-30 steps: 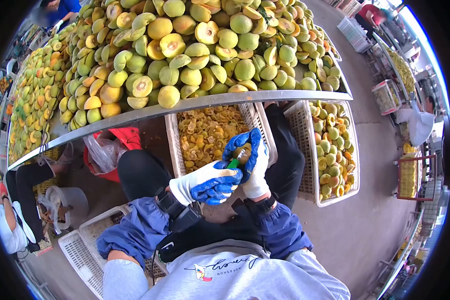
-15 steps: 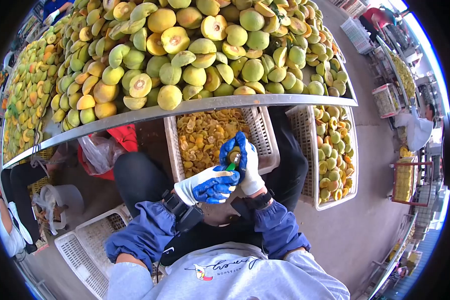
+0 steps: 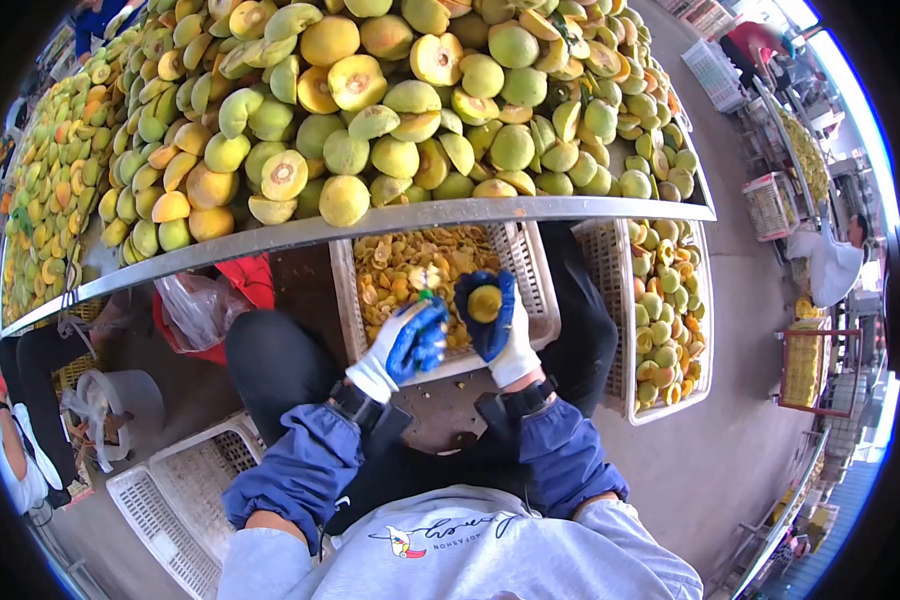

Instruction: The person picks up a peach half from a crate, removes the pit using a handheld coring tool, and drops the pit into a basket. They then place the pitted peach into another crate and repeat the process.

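In blue-and-white gloves, both hands are over a white crate [image 3: 344,300] of yellow fruit scraps [image 3: 390,262]. My left hand [image 3: 410,340] is closed round a small green-handled tool [image 3: 426,295], mostly hidden by the fingers. A pale yellow piece [image 3: 425,277] shows just beyond the tool; whether it touches the tool I cannot tell. My right hand [image 3: 500,325], a little apart from the left, cups a yellow-green fruit piece [image 3: 485,303] in its palm.
A metal-edged table [image 3: 420,211] heaped with halved fruit [image 3: 345,153] spans the front. A crate of fruit [image 3: 660,330] stands at right, an empty-looking white crate [image 3: 175,500] at lower left, beside a bucket [image 3: 135,400]. Other people sit at both sides.
My hands have moved apart. The left one, with the tool, has shifted left and up; the right one has turned its palm up, showing the fruit. A pale piece now shows beyond the tool.
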`<state>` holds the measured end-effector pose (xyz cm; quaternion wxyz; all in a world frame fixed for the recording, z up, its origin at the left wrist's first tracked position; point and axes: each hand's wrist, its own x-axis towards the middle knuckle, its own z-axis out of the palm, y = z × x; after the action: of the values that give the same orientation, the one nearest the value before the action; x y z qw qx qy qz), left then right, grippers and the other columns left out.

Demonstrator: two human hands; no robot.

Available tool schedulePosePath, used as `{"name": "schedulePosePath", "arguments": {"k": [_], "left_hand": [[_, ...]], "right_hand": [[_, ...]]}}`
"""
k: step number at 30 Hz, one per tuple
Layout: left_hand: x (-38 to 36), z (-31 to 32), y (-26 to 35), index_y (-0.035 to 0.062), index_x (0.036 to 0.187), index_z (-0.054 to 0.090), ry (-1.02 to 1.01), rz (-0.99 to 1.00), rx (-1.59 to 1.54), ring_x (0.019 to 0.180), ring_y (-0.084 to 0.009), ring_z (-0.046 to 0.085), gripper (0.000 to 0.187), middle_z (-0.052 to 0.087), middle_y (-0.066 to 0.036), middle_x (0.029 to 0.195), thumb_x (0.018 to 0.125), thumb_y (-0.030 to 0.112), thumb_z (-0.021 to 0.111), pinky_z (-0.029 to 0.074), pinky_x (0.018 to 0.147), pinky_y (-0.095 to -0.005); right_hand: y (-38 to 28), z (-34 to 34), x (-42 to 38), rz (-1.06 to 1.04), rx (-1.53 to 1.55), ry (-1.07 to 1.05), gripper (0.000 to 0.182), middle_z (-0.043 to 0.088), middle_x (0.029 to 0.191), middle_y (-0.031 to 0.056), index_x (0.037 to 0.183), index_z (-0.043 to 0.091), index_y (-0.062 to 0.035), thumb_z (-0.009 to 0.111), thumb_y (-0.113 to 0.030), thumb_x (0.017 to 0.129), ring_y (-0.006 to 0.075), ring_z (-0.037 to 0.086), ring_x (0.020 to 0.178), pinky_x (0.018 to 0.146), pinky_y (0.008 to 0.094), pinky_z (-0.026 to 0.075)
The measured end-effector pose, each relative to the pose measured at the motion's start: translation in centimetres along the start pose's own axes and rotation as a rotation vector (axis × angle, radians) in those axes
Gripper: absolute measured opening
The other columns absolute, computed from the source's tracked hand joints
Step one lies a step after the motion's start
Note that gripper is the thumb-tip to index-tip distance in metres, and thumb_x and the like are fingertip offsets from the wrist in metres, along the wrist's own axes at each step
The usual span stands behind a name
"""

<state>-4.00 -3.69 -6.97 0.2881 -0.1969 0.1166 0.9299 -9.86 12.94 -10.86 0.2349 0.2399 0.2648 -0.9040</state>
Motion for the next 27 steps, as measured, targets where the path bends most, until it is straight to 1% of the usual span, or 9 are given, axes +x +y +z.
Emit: {"name": "schedulePosePath", "arguments": {"k": [1,3,4,7,10,15,17,18,27], "left_hand": [[-0.2,-0.3,-0.2,0.0079,0.099,0.057,0.295,0.116,0.494,0.045,-0.0109,0.044,0.023,0.050,0.000,0.062,0.095,0.031,0.059,0.042,0.045,-0.0297],[1.0,-1.6,-1.7,0.0024,0.102,0.055,0.457,0.614,1.533,0.050,-0.0235,0.058,0.029,0.060,-0.012,0.067,0.091,0.028,0.062,0.046,0.048,-0.0370],[1.3,-2.1,-2.6,-0.0005,0.105,0.051,0.466,0.868,1.824,0.061,-0.0386,0.064,0.030,0.062,-0.023,0.071,0.090,0.022,0.063,0.047,0.050,-0.0463],[0.1,0.9,-3.1,0.0009,0.110,0.050,0.540,0.650,1.902,0.070,-0.0450,0.062,0.031,0.061,-0.028,0.074,0.089,0.020,0.062,0.048,0.057,-0.0514],[-1.2,2.3,-3.5,0.0009,0.110,0.050,0.517,0.712,2.000,0.068,-0.0432,0.063,0.031,0.062,-0.025,0.070,0.090,0.022,0.060,0.049,0.059,-0.0516],[-1.7,1.7,-3.7,-0.0009,0.108,0.051,0.453,0.761,2.205,0.064,-0.0404,0.063,0.029,0.061,-0.023,0.067,0.092,0.023,0.055,0.048,0.056,-0.0503],[-1.6,1.7,-4.1,-0.0009,0.108,0.051,0.446,0.762,2.244,0.062,-0.0397,0.063,0.027,0.061,-0.022,0.066,0.093,0.022,0.052,0.049,0.056,-0.0500],[-1.5,1.7,-4.1,-0.0010,0.108,0.050,0.446,0.764,2.276,0.061,-0.0390,0.063,0.026,0.061,-0.021,0.065,0.095,0.022,0.049,0.049,0.055,-0.0496],[-2.5,1.5,-3.6,-0.0009,0.113,0.049,0.566,0.626,2.312,0.062,-0.0371,0.066,0.031,0.065,-0.020,0.068,0.093,0.022,0.051,0.051,0.055,-0.0480]], "right_hand": [[-1.1,0.5,-0.8,-0.007,0.002,-0.059,0.039,0.067,0.104,0.0120,0.105,0.061,-0.0027,0.052,-0.040,0.099,0.0266,0.064,0.097,0.087,0.0413,0.055],[-2.2,1.6,-2.2,0.007,-0.029,-0.108,0.038,0.066,0.108,0.0131,0.110,0.060,-0.0023,0.050,-0.037,0.100,0.0269,0.064,0.101,0.092,0.0417,0.053],[-2.4,2.3,-3.1,-0.009,-0.078,-0.124,0.037,0.066,0.108,0.0129,0.110,0.060,-0.0025,0.050,-0.037,0.100,0.0265,0.064,0.101,0.092,0.0417,0.053],[-2.4,2.8,-4.5,-0.104,-0.247,-0.148,0.033,0.065,0.106,0.0095,0.111,0.060,-0.0038,0.050,-0.034,0.101,0.0230,0.064,0.099,0.090,0.0390,0.054],[-1.9,2.9,-5.3,-0.186,-0.385,-0.181,0.028,0.064,0.104,0.0027,0.111,0.060,-0.0082,0.050,-0.032,0.101,0.0151,0.062,0.093,0.081,0.0296,0.051],[-1.2,3.5,-6.6,-0.194,-0.366,-0.191,0.026,0.063,0.102,0.0016,0.111,0.060,-0.0083,0.050,-0.030,0.100,0.0132,0.060,0.094,0.080,0.0270,0.049],[-0.5,3.1,-6.4,-0.368,-0.546,-0.229,0.027,0.063,0.101,0.0020,0.111,0.061,-0.0071,0.051,-0.029,0.100,0.0131,0.060,0.093,0.080,0.0270,0.049],[-0.7,3.2,-6.7,-0.178,-0.383,-0.190,0.027,0.063,0.101,0.0032,0.112,0.061,-0.0056,0.052,-0.029,0.100,0.0138,0.061,0.092,0.080,0.0276,0.050],[-0.3,3.1,-7.5,-0.187,-0.322,-0.191,0.035,0.065,0.103,0.0063,0.113,0.060,-0.0022,0.052,-0.034,0.101,0.0168,0.062,0.094,0.084,0.0301,0.050]]}}
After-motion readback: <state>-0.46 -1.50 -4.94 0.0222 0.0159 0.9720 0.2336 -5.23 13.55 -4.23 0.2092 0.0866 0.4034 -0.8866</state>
